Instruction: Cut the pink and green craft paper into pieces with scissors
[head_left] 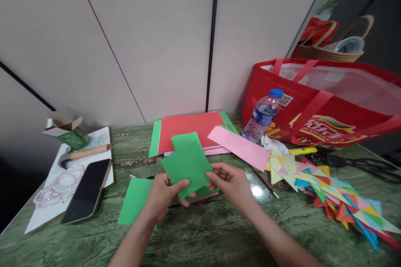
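Note:
A folded green paper (pixel 187 162) is held up just above the green marble table (pixel 203 233). My left hand (pixel 164 194) pinches its lower left edge, thumb on top. My right hand (pixel 230 183) grips its right edge with the fingers curled. A sliver of red paper shows beneath the green piece, between the hands. Another green sheet (pixel 135 200) lies flat on the table, partly under my left wrist.
A stack of red and green sheets (pixel 188 133) and a pink strip (pixel 239 147) lie behind the hands. Colourful folded triangles (pixel 332 192), scissors (pixel 360 163), a water bottle (pixel 263 114) and a red bag (pixel 328 100) are at right. A phone (pixel 87 190), beads and hammer sit left.

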The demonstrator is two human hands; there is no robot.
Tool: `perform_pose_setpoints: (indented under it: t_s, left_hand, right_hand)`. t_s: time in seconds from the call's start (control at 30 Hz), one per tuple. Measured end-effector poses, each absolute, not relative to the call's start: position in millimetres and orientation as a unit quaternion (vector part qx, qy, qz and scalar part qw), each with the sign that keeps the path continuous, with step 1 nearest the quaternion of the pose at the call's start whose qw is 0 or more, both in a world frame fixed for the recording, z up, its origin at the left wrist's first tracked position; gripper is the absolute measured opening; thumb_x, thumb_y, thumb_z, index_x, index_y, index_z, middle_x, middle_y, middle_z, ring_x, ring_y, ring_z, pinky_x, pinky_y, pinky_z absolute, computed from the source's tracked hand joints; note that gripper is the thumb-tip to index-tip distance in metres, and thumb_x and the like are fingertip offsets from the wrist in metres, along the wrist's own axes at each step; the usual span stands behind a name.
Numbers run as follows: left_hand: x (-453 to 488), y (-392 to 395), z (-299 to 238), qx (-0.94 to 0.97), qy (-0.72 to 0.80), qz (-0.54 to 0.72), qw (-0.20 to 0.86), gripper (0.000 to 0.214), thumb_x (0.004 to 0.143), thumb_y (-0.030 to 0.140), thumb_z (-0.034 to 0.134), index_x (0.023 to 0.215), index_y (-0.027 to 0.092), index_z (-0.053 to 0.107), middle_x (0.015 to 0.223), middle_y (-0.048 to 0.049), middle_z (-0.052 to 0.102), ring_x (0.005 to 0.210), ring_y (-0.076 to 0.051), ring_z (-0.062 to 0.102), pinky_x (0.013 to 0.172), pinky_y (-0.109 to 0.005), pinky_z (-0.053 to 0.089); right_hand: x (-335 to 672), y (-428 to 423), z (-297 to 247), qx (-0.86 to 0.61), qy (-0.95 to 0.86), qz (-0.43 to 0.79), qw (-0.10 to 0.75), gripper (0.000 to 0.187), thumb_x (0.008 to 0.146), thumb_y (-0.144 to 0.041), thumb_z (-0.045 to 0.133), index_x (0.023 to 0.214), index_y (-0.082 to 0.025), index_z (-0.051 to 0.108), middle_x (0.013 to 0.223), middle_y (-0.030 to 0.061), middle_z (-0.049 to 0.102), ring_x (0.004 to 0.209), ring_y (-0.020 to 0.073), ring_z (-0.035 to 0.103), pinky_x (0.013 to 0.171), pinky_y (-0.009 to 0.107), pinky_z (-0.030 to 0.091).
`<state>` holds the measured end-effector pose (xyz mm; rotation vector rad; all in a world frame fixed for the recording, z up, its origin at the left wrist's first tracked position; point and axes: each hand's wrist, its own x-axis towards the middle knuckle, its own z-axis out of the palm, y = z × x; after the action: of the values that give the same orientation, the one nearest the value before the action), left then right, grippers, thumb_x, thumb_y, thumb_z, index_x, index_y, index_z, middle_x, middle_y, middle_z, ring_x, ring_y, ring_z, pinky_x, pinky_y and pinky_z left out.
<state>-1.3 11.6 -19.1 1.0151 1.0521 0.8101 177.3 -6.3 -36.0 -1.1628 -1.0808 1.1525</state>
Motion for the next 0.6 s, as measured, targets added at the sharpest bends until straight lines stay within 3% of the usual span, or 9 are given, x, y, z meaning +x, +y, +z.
perform_pose_setpoints:
  t_s: [0.27,0.4,0.6]
  left_hand:
    - [0.6,10.2,-18.4,0.463,0.486,0.372,0.641,0.025,0.062,0.029,0.073,0.070,0.007,0.065,0.057,-0.0089,0.069,0.049,-0.021,0.064,0.035,-0.024,0.049]
    - [-0.2,10.7,-20.1,0.474,0.508,0.373,0.616,0.025,0.062,0.030,0.073,0.065,0.007,0.063,0.051,-0.0075,0.067,0.042,-0.017,0.061,0.030,-0.019,0.043]
    - [1.1,7.9,-20.0,0.453,0.479,0.390,0.643,0.028,0.068,0.036,0.068,0.073,0.009,0.061,0.053,-0.0068,0.067,0.045,-0.017,0.063,0.034,-0.020,0.046]
  right_hand:
    - [178.9,-4.2,-37.8,-0.483,-0.456,0.516,0.541,0.026,0.065,-0.039,0.070,0.071,-0.016,0.059,0.050,-0.0033,0.060,0.046,0.0141,0.063,0.043,0.022,0.051]
    - [178.1,-3.2,-39.8,-0.462,-0.450,0.587,0.489,0.031,0.062,-0.042,0.072,0.068,-0.016,0.055,0.049,-0.0033,0.061,0.045,0.0137,0.063,0.042,0.021,0.050]
    - [177.4,-3.0,-38.7,-0.468,-0.430,0.599,0.487,0.038,0.059,-0.048,0.072,0.063,-0.015,0.053,0.046,-0.0010,0.062,0.040,0.0119,0.059,0.041,0.021,0.049]
